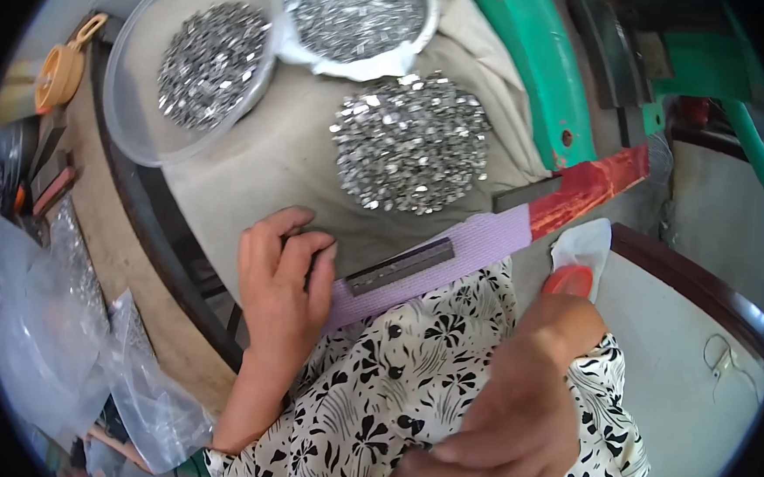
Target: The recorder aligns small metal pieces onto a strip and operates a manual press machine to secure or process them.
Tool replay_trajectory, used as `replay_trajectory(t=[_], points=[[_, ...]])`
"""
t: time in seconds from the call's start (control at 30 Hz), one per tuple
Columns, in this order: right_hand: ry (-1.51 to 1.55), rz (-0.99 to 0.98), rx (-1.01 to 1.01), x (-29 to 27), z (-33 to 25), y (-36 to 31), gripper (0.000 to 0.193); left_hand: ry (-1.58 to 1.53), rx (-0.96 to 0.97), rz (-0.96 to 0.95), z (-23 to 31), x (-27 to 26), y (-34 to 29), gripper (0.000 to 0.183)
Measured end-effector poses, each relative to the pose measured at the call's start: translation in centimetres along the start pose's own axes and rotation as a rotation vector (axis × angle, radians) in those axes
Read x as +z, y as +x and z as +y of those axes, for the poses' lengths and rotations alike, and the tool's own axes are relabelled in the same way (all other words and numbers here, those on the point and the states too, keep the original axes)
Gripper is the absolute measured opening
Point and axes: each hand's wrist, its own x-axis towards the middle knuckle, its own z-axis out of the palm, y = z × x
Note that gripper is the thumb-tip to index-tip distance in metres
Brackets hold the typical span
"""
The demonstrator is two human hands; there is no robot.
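Note:
My left hand [284,272] is beside the left end of a narrow dark grey bar [402,266]. Its fingers are curled in with thumb and forefinger close together; whatever they hold, if anything, is hidden. The bar lies on a long lilac woven band [487,232] that slants across above my lap. Over the black-and-white patterned cloth [375,352] on my lap, my right hand [501,429] is blurred by motion, and its fingertips are hard to make out. Beyond the bar, a round heap of small shiny metal pieces [410,144] rests on a beige cloth [305,138].
A clear round tub [130,131] and a white-lined bowl [425,36] at the back hold more metal pieces. Green machine framing [540,82] and a red-wrapped end [590,190] stand right. Plastic bags [149,399] lie left. A red round object [569,281] sits behind my right wrist.

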Motion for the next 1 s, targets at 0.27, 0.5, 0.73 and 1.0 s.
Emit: replay_trajectory(t=[0.27,0.5,0.73,1.0], points=[[-0.305,-0.406,0.518,-4.1,2.2,-2.9,0.022,-0.014,-0.014,0.028,-0.4,0.5,-0.3,0.019],[-0.454,-0.585,0.517,-1.4,2.5,-7.5,0.031,0.009,0.004,0.046,-0.3,0.3,-0.3,0.018],[-0.489,-0.657,0.466,-0.6,2.4,-7.3,0.022,-0.055,0.006,0.028,-0.1,-0.7,-0.9,0.018],[-0.439,-0.632,0.567,-0.6,2.7,-7.3,0.02,-0.092,-0.036,-0.008,0.5,-1.6,-2.2,0.017]])
